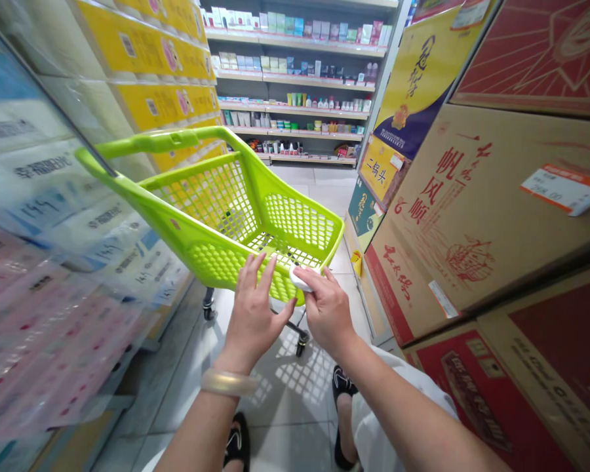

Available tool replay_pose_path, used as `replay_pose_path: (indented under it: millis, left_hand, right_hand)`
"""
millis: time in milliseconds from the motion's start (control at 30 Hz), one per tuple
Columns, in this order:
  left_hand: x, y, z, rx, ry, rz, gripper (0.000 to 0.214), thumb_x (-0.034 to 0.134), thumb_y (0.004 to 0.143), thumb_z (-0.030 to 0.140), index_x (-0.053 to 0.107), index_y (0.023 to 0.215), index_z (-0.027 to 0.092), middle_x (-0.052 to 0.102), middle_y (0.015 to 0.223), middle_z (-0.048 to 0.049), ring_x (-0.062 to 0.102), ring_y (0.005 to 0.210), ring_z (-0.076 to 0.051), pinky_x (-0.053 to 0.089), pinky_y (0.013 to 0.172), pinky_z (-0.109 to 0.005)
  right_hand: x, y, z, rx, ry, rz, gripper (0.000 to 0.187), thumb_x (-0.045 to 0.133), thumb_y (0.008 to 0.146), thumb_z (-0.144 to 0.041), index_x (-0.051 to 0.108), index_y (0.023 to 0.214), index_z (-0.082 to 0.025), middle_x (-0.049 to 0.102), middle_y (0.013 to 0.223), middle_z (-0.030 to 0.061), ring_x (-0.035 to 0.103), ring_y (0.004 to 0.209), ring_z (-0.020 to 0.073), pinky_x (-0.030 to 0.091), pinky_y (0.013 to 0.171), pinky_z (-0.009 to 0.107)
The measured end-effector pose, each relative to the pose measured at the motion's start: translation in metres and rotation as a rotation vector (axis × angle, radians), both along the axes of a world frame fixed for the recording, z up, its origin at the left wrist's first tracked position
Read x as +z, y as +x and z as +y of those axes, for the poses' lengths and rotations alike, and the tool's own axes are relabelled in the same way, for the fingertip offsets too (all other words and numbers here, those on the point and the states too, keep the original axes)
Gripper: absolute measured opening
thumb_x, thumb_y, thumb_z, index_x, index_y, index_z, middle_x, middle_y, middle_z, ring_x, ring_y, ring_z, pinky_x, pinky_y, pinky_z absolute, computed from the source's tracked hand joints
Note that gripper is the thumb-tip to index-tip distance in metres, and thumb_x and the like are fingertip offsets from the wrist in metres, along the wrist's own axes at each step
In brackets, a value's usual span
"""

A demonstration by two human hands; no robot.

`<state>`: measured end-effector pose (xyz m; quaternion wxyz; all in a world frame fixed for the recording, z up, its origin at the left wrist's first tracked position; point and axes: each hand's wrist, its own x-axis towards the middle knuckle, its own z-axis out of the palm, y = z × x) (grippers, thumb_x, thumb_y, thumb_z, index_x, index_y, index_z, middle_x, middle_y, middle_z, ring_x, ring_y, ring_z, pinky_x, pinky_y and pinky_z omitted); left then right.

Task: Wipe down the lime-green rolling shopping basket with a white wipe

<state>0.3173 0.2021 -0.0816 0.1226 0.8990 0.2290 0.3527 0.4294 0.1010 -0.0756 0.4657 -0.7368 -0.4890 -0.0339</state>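
A bright green shopping cart [191, 242] stands at an angle in front of me, its basket with latticed walls. My right hand [327, 308] is closed around a small white item [301, 279] that could be a folded wipe; its kind is unclear. That item is at the cart's near front corner. Beside it, my left hand [255, 308] has its fingers apart and holds nothing. Its fingertips overlap the cart's near rim, and I cannot tell whether they touch it. A pale bangle [229, 382] circles my left wrist.
Yellow packs [147, 98] and wrapped paper packs [63, 183] are stacked on the left. Large cartons [452, 216] with price tags line the right side. Shelves [295, 78] of small boxes and bottles stand at the far end. The floor is tiled [285, 419].
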Motion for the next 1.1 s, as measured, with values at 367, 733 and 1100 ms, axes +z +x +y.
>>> replay_pose_path:
  millis: [367, 733, 1100]
  left_hand:
    - [-0.005, -0.005, 0.015, 0.018, 0.005, 0.084, 0.055, 0.055, 0.082, 0.026, 0.047, 0.134, 0.012, 0.06, 0.131, -0.0175, 0.042, 0.137, -0.035, 0.032, 0.113, -0.055]
    - [-0.002, -0.011, 0.027, 0.104, -0.019, 0.184, 0.022, 0.064, 0.082, 0.027, 0.068, 0.101, 0.019, 0.062, 0.12, -0.0123, 0.043, 0.136, -0.034, 0.043, 0.106, -0.053]
    - [0.004, -0.012, 0.029, 0.103, -0.028, 0.22, 0.04, 0.067, 0.079, 0.026, 0.058, 0.118, 0.017, 0.062, 0.127, -0.0132, 0.042, 0.138, -0.032, 0.048, 0.103, -0.049]
  right_hand:
    - [-0.009, -0.011, 0.003, 0.327, -0.037, -0.111, 0.048, 0.043, 0.084, -0.003, 0.068, 0.117, -0.026, 0.069, 0.127, 0.0029, 0.057, 0.128, 0.0178, 0.034, 0.115, 0.047]
    - [-0.013, 0.039, 0.002, -0.113, -0.047, -0.138, 0.05, 0.042, 0.082, 0.0, 0.07, 0.115, -0.025, 0.071, 0.124, 0.0037, 0.059, 0.126, 0.0223, 0.035, 0.115, 0.051]
    - [-0.011, 0.045, -0.002, -0.165, -0.083, -0.187, 0.05, 0.043, 0.083, 0.001, 0.069, 0.117, -0.024, 0.07, 0.124, 0.0051, 0.057, 0.128, 0.0228, 0.035, 0.115, 0.051]
